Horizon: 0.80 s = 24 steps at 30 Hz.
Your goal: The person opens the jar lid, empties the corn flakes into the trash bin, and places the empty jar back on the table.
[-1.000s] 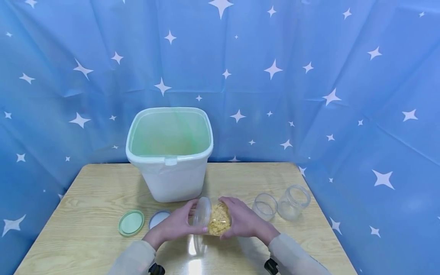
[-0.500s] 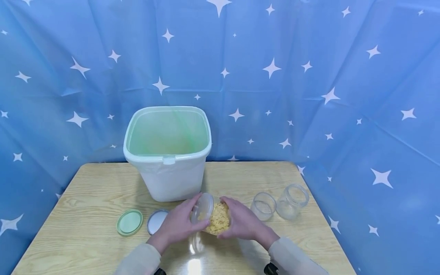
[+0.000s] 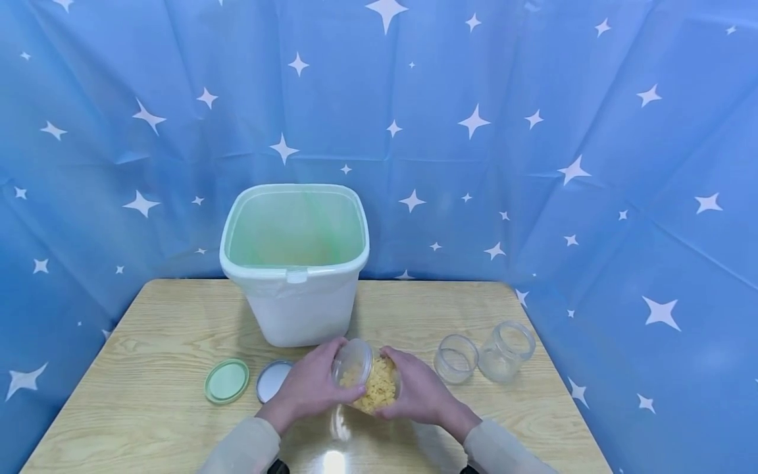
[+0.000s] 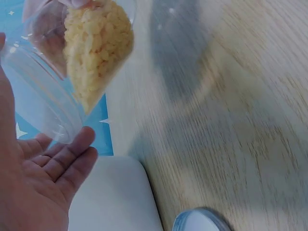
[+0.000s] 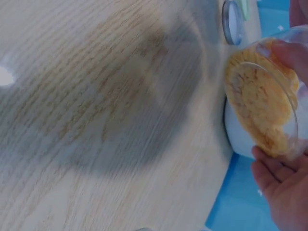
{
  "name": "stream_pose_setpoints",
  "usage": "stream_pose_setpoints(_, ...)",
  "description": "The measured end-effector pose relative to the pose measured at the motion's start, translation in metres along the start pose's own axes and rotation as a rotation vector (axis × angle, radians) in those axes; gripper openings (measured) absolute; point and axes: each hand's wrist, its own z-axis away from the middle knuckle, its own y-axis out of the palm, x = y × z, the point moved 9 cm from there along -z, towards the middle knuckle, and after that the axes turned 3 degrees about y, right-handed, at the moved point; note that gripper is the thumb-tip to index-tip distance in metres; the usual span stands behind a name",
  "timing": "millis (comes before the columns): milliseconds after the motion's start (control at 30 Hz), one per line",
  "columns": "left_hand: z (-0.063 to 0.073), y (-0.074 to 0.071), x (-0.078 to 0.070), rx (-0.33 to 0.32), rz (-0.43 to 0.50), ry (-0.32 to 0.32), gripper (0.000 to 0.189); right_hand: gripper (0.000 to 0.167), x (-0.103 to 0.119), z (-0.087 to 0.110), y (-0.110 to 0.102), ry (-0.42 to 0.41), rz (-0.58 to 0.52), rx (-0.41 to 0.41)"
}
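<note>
Both hands hold a clear jar [image 3: 381, 385] of yellow flakes, tilted over on its side above the table. My left hand [image 3: 316, 380] grips its ringed end, fingers behind and thumb in front. Around the base end curls my right hand [image 3: 414, 385]. In the left wrist view the flakes [image 4: 96, 48] lie in a slanted wedge, and the left fingers [image 4: 72, 159] sit at the clear rim. In the right wrist view, flakes [image 5: 260, 98] show through the round base, between the right thumb and fingers.
A white bin [image 3: 296, 303] with a green inside stands behind the hands. Left of them lie a green lid [image 3: 227, 382] and a grey-rimmed white lid [image 3: 272, 380]. Two clear jars [image 3: 456, 360] [image 3: 503, 352] stand at the right on the wooden table [image 3: 148, 421].
The jar has turned in my hands, its ringed end now angled more toward the head camera. Some flakes have slid toward that end. Both hands keep their hold.
</note>
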Motion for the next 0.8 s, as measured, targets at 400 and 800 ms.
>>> stream_pose_setpoints(400, -0.0015, 0.0034, 0.0005, -0.030, 0.023, -0.052, 0.088, 0.093, -0.0035, 0.0011, 0.0002, 0.010, 0.019, -0.023)
stream_pose_setpoints(800, -0.0003, -0.0040, -0.0027, -0.010, 0.030, 0.015, 0.088, 0.115, 0.0055, -0.0083, -0.0033, -0.066, -0.087, 0.090)
